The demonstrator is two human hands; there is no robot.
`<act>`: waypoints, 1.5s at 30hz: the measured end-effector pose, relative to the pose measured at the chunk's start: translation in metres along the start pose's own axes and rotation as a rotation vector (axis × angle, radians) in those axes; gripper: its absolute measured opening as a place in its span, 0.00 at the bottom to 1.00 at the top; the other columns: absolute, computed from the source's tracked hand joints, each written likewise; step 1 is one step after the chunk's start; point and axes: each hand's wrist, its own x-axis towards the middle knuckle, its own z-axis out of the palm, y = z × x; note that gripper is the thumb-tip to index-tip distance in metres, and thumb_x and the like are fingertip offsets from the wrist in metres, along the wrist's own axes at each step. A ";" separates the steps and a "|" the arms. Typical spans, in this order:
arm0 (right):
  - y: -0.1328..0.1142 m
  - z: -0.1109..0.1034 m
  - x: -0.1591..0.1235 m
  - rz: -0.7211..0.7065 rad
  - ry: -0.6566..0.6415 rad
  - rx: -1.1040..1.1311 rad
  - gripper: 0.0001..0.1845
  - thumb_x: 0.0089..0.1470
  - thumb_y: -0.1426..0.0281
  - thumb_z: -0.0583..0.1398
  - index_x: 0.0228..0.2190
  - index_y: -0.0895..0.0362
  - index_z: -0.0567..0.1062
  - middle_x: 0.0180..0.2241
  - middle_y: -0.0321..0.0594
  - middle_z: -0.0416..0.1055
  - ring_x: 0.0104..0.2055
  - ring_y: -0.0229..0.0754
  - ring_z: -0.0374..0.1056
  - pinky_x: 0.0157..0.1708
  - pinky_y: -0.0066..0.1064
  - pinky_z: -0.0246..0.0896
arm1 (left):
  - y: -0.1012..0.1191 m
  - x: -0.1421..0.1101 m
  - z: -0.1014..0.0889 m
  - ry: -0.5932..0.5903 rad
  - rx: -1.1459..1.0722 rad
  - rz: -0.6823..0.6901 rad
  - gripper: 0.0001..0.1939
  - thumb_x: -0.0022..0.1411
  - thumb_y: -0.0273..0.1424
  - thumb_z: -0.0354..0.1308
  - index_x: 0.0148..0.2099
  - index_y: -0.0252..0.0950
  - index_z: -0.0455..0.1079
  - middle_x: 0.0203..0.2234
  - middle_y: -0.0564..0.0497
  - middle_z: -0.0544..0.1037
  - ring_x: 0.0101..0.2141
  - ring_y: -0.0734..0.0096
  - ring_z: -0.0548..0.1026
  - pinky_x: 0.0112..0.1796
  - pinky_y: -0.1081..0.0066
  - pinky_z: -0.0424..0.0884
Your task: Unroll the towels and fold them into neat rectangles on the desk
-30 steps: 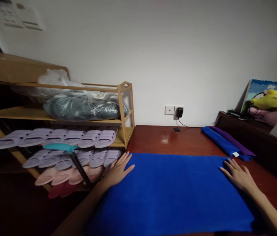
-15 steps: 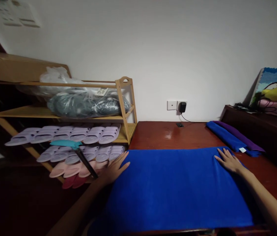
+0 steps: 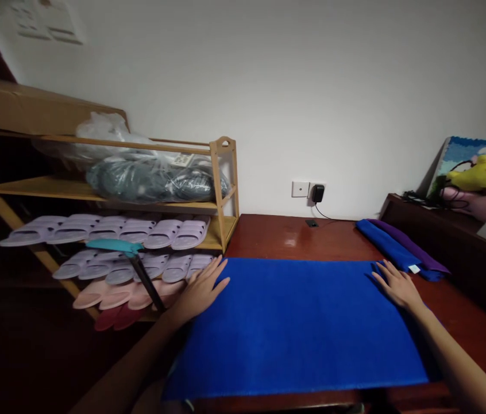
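Cloth [image 3: 303, 328] lies flat on bench [image 3: 264, 237], long axis apparently nine to three o'clock, six-o'clock edge near the bench front. Left grip [image 3: 202, 287] at ten and right grip [image 3: 399, 286] at two: splayed flat at its corners, clasping nothing. Bench surface shows at twelve and three.

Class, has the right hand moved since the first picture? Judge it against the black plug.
Yes: the right hand has moved left and slightly forward, nearer the black plug.

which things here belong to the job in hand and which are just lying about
Apparently in the job:
flat blue cloth
left hand
right hand
tabletop beneath

Seemingly lying about:
blue bundle
purple bundle
slippers
rack
black adapter
yellow toy
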 end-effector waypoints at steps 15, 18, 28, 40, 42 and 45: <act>0.007 0.006 -0.001 0.094 -0.152 0.075 0.40 0.54 0.41 0.41 0.63 0.45 0.50 0.66 0.39 0.39 0.68 0.45 0.33 0.61 0.53 0.33 | 0.024 -0.004 0.012 -0.090 0.015 0.044 0.33 0.66 0.48 0.42 0.67 0.36 0.50 0.65 0.44 0.49 0.64 0.57 0.46 0.58 0.51 0.50; 0.008 0.007 -0.002 0.083 -0.146 0.080 0.40 0.54 0.41 0.41 0.63 0.45 0.51 0.66 0.40 0.39 0.67 0.46 0.34 0.61 0.54 0.34 | 0.020 -0.003 0.017 -0.054 -0.011 0.073 0.33 0.65 0.48 0.44 0.66 0.34 0.53 0.64 0.42 0.52 0.64 0.56 0.48 0.59 0.54 0.51; 0.006 -0.002 -0.008 0.041 0.171 0.122 0.36 0.58 0.47 0.40 0.59 0.54 0.59 0.63 0.47 0.50 0.64 0.48 0.47 0.58 0.51 0.44 | 0.019 -0.003 0.022 -0.047 -0.060 0.083 0.34 0.65 0.49 0.43 0.66 0.32 0.52 0.65 0.42 0.50 0.64 0.56 0.46 0.60 0.56 0.49; 0.019 -0.017 -0.104 -0.054 -0.045 0.132 0.34 0.56 0.47 0.46 0.62 0.44 0.53 0.65 0.36 0.46 0.66 0.48 0.44 0.60 0.51 0.45 | 0.029 0.003 0.001 -0.186 0.047 0.015 0.35 0.63 0.48 0.45 0.66 0.33 0.53 0.64 0.40 0.51 0.63 0.52 0.48 0.59 0.53 0.49; 0.016 -0.019 -0.104 -0.056 -0.026 0.153 0.34 0.57 0.47 0.46 0.61 0.46 0.56 0.64 0.37 0.48 0.65 0.48 0.45 0.60 0.50 0.45 | 0.044 0.012 -0.008 -0.203 0.095 0.014 0.34 0.60 0.44 0.49 0.64 0.32 0.56 0.64 0.38 0.52 0.63 0.50 0.48 0.58 0.51 0.48; 0.012 -0.029 -0.105 -0.068 0.112 0.190 0.32 0.57 0.48 0.44 0.55 0.53 0.66 0.60 0.41 0.58 0.62 0.48 0.54 0.58 0.45 0.50 | 0.082 0.030 -0.021 -0.137 0.118 0.148 0.30 0.58 0.36 0.51 0.62 0.32 0.59 0.64 0.38 0.50 0.63 0.51 0.48 0.59 0.52 0.45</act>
